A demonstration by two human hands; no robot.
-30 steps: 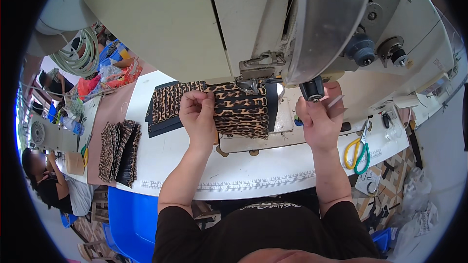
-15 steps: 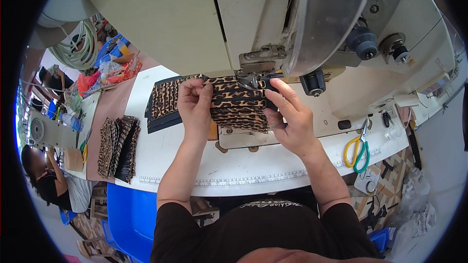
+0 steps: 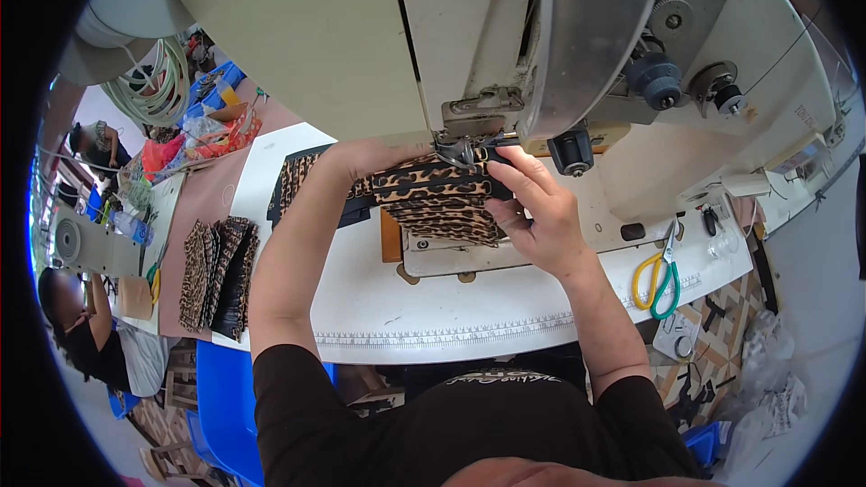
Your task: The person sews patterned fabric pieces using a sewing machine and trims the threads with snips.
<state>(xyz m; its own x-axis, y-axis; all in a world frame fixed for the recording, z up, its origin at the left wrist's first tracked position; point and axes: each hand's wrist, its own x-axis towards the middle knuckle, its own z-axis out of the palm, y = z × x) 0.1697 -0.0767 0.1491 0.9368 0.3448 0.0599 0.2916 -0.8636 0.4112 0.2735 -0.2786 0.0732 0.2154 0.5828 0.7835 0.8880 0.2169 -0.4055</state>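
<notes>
Black-and-tan leopard-print strips [image 3: 437, 203]: having them lying in a layered stack on the white desk [image 3: 397, 307], with the upper edge right at the presser foot [image 3: 462, 153] of a cream sewing machine [image 3: 298, 36]. Touching the right edge of that stack with the right hand [image 3: 538, 212], holding its fingers parted and bent, with the thumb lower down by the same edge; being unable to tell a pinch from a light touch there. Resting the left hand [image 3: 383, 158] at the upper left of the stack, close to the lower edge of the machine head, with its fingertips hidden; being unable to tell spread fingers from closed ones. Having flat print-and-black layers [image 3: 293, 185] lying further left, partly behind the left forearm, and a folded leopard-print bundle [image 3: 216, 275] near the left end of the desk.

Seeing a large blue plastic tub [image 3: 221, 397] below that bundle, showing part of its inner wall. Noticing a blue crate [image 3: 197, 111] at the upper left, holding dark pieces too small to name, and a red plastic bag [image 3: 239, 133] bunched near it, hiding its contents. Finding clear plastic bags [image 3: 767, 343] heaped at the lower right, being unable to make out anything inside. Having yellow-and-green-handled scissors [image 3: 663, 261] lying right of the right hand, near a ruler strip [image 3: 487, 338].
</notes>
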